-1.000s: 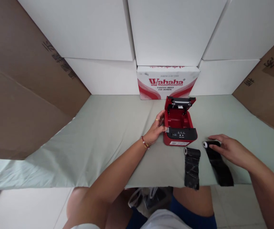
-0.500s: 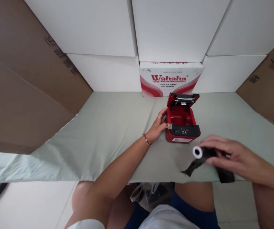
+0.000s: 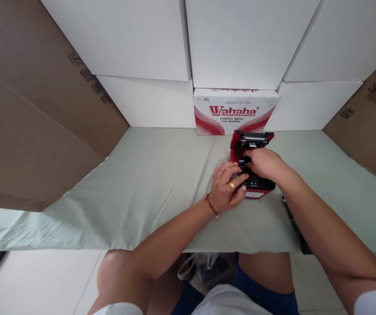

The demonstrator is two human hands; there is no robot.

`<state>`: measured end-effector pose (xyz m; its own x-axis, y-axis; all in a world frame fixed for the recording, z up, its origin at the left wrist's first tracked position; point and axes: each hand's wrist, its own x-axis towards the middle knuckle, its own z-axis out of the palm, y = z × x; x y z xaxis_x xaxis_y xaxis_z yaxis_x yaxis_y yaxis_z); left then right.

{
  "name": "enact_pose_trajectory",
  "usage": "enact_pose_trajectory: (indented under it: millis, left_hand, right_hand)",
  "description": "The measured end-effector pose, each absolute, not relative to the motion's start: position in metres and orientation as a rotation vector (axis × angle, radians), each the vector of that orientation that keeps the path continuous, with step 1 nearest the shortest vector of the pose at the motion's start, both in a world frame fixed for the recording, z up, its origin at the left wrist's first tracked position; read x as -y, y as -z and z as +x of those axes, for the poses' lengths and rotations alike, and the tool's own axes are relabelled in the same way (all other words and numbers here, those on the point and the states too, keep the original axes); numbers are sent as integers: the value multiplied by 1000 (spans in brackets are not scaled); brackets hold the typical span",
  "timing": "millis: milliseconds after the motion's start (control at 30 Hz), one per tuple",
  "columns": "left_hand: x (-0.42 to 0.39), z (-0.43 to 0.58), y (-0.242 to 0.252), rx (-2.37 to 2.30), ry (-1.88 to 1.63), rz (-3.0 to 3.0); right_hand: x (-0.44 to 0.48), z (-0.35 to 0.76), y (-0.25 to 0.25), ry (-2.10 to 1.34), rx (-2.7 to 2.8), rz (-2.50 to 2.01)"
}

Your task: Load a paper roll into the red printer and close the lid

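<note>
In the boxy red plastic printer, its lid tilted open beyond the fingertips, a glossy black roll sits between the left hand, fingers spread apart, and the right hand, whose fingers reach inside, though whether they clamp it I cannot tell.

Has the printer on the cloth, just before the carton, with the left hand at its front left, a roll inside it, the right hand at that roll. Has a second roll to the printer's right, partly behind the right forearm. Has stacked boxes at the rear, between side panels.
</note>
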<state>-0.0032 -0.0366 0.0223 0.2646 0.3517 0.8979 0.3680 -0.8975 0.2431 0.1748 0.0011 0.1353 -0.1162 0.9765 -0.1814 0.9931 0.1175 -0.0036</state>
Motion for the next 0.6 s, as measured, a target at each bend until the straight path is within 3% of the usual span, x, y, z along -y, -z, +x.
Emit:
enact_pose_trajectory:
  millis: [167, 267, 333, 467, 600]
  left_hand:
    - [44, 5, -26, 593, 1629, -2477]
    - [45, 5, -28, 581, 1595, -2441]
    - [45, 5, -29, 558, 1599, -2420]
    - [44, 4, -29, 529, 1576, -2417]
    - [45, 1, -29, 526, 1528, -2414]
  right_hand:
    - [6, 176, -137, 218, -2319, 1988]
    - [30, 191, -147, 421, -2644, 2048]
    - [40, 206, -151, 458, -2880, 2351]
    - [21, 231, -141, 63, -2939, 2965]
    - [1, 233, -120, 604, -3041, 2808]
